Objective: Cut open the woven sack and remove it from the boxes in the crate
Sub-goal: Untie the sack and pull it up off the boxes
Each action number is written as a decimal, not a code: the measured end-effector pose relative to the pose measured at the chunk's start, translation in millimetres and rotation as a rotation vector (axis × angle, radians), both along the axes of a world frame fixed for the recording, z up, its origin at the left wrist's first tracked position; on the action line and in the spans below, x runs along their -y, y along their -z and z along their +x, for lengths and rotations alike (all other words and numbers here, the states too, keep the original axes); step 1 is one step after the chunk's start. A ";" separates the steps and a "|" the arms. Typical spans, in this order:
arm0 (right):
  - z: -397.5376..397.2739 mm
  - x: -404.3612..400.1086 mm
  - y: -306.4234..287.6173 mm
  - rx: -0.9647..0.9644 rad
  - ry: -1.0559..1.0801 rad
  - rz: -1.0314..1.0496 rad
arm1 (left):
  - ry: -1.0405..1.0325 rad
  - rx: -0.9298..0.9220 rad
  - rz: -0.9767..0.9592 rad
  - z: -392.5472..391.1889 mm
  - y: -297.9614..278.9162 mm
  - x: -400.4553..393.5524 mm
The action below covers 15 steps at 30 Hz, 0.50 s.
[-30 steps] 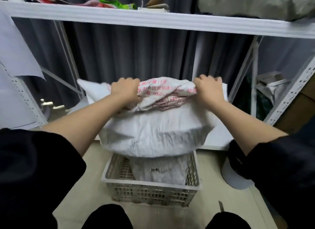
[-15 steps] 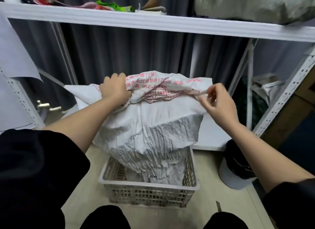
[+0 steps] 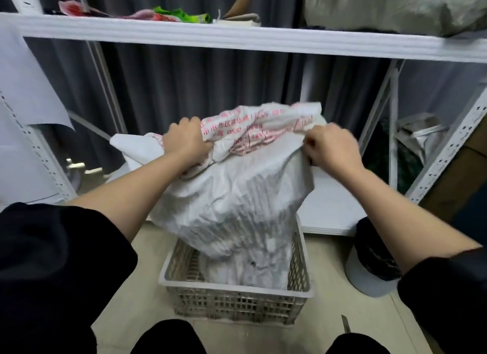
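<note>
Gripping bunched woven sack (image 3: 232, 195) with left hand (image 3: 185, 140) and right hand (image 3: 330, 145), hoisting it above the crate (image 3: 237, 293), likely freeing whatever boxes remain hidden underneath.

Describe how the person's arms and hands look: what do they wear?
Both forearms are bare. Black short sleeves cover the upper arms, loose and wide at the edge. The left hand and the right hand wear no gloves; no ring, watch or bracelet shows on them.
</note>
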State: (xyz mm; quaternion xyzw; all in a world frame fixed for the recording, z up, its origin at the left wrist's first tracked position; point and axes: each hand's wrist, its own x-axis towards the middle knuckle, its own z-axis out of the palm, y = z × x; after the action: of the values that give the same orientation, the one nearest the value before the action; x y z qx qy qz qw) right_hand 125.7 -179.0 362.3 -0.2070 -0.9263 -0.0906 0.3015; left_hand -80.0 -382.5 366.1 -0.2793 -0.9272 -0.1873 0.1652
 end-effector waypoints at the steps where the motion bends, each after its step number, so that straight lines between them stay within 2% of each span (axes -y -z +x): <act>1: -1.9 2.7 -6.6 -0.015 0.019 -0.024 | -0.023 -0.001 0.031 -1.3 -1.9 1.5; 3: -9.4 7.1 -9.9 0.071 -0.008 -0.019 | -0.061 0.012 0.071 -1.1 -4.5 1.0; 6: -18.1 11.8 -21.0 -0.067 0.043 -0.200 | -0.050 0.007 0.080 3.1 -4.8 -3.7; 9: -18.5 21.3 -15.2 -0.174 0.009 -0.232 | -0.065 0.016 0.147 0.0 -15.0 -3.0; 10: -16.4 25.0 -8.6 -0.171 0.003 -0.226 | -0.074 0.026 0.172 -1.9 -17.4 -2.0; 12: -15.2 27.2 2.7 -0.045 -0.037 -0.176 | -0.077 0.009 0.178 -4.8 -17.2 -1.2; 15: -15.3 22.8 -1.2 -0.097 0.000 -0.284 | -0.059 0.000 0.170 -2.1 -8.2 -4.3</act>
State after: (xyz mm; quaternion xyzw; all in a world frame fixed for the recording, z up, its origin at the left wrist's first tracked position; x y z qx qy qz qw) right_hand 110.4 -201.8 363.5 -0.2516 -0.9142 0.0514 0.3135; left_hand -82.1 -378.2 374.2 -0.2366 -0.9158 -0.2605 0.1936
